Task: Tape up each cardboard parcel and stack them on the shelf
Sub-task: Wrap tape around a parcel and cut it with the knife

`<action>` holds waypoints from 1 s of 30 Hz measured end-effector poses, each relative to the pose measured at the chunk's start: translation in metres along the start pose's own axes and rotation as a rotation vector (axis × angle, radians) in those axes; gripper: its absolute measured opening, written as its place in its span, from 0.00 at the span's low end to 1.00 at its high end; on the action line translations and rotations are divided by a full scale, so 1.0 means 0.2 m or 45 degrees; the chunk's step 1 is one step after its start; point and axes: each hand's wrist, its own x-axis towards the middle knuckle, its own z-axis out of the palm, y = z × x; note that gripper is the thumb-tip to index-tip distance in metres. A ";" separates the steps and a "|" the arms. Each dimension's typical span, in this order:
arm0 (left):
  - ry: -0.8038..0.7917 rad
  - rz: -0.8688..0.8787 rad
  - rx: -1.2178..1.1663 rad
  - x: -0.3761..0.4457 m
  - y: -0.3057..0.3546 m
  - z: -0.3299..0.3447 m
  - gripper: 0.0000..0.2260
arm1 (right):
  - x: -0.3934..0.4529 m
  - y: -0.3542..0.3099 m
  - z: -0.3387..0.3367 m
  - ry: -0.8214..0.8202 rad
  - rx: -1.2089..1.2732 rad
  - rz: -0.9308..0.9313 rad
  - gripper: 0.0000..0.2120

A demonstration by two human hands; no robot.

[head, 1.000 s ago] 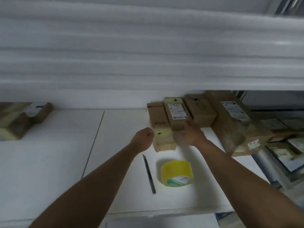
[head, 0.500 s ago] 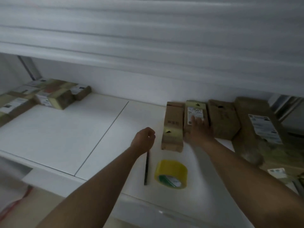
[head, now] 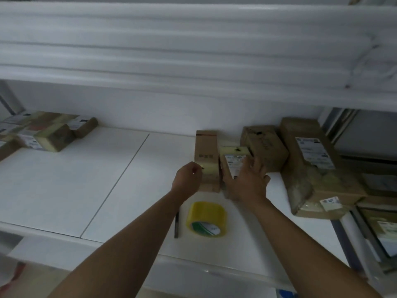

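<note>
Fingers [head: 250, 166] of the right hand [head: 247, 186] lie spread on parcel 2 [head: 233, 160] on the shelf [head: 86, 179], left hand [head: 188, 177] fisted beside; likely light, stiff cardboard: grip its long sides.

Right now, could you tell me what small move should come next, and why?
Probably close the right hand around the labelled cardboard parcel and draw it forward: its fingers lie on top, and the yellow tape roll waits just in front.

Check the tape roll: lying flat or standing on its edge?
On its edge. The tape roll rests on its curved yellow band on the shelf, its core opening facing the camera, with no hand touching it.
</note>
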 end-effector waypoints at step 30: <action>0.252 -0.524 -0.279 -0.21 -0.84 -1.00 0.19 | -0.58 -1.03 0.44 -0.662 -0.032 -0.772 0.50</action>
